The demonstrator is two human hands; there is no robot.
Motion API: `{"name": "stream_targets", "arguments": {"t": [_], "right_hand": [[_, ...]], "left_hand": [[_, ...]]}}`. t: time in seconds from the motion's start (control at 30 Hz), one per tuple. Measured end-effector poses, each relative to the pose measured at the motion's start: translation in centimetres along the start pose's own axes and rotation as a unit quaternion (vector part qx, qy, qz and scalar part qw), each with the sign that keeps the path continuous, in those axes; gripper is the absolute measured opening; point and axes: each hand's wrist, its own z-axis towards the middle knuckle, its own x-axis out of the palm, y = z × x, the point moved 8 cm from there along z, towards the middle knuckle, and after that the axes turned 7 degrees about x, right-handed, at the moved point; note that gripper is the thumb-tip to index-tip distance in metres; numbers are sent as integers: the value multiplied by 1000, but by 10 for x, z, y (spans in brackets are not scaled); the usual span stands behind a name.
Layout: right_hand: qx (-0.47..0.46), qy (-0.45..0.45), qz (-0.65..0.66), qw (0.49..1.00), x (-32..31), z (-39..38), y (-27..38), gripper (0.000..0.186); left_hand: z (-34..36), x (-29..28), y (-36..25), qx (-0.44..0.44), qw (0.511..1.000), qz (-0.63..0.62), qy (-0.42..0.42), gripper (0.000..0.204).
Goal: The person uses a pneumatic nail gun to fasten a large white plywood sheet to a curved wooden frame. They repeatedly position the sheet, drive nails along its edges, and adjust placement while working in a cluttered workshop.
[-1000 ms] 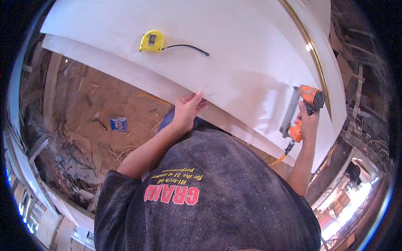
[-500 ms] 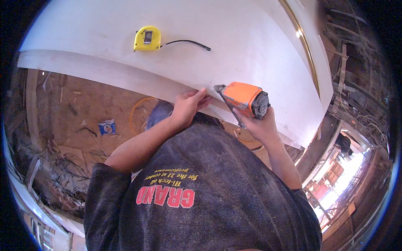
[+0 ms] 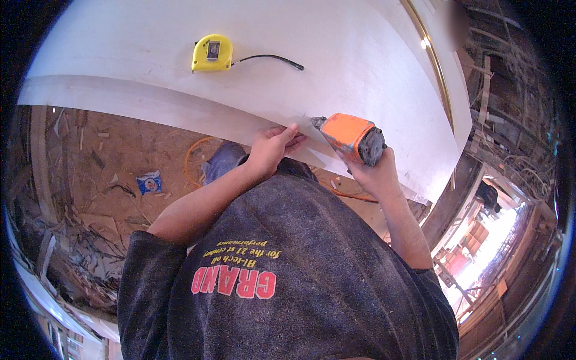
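My right hand (image 3: 377, 175) is wrapped around the handle of an orange and black nail gun (image 3: 347, 133). Its dark nose points left and sits at the near edge of a large white panel (image 3: 150, 36); whether the tip touches is too small to tell. Just left of that nose, my left hand (image 3: 271, 149) grips the panel's near edge strip (image 3: 231, 120), thumb on top and fingers curled beneath, partly hidden. A yellow tape measure (image 3: 212, 53) with a black wrist strap (image 3: 270, 57) lies farther back on the panel.
A gold-coloured trim strip (image 3: 433, 51) runs along the panel's right side. Below the panel, the brown floor (image 3: 129, 141) holds scraps, a blue and white packet (image 3: 149, 182) and an orange hose (image 3: 187, 161). Timber and coiled cables (image 3: 528, 171) stand at right.
The nail gun has tilted slightly in my right hand, so its slanted magazine is now mostly out of sight. My left hand keeps its grip; the view has shifted a little.
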Motion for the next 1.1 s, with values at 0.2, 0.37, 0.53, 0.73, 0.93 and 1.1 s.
{"name": "stream_targets", "arguments": {"t": [0.2, 0.37, 0.53, 0.73, 0.93, 1.1], "right_hand": [[-44, -24, -36, 998, 1, 1, -1, 32], [-20, -14, -42, 999, -2, 3, 3, 30], [3, 4, -25, 1000, -1, 1, 3, 33], [-43, 4, 39, 998, 7, 1, 27, 33], [-29, 15, -18, 999, 12, 9, 25, 32], [-48, 23, -55, 997, 13, 10, 29, 32]], "left_hand": [[2, -2, 2, 1, 1000, 4, -4, 49], [1, -2, 0, -4, 1000, 21, -5, 48], [-1, 0, -1, 4, 1000, 14, -10, 46], [-1, -2, 1, -3, 1000, 8, -1, 43], [1, -3, 4, -14, 1000, -7, 4, 40], [-1, -1, 3, -10, 1000, -22, 9, 39]]}}
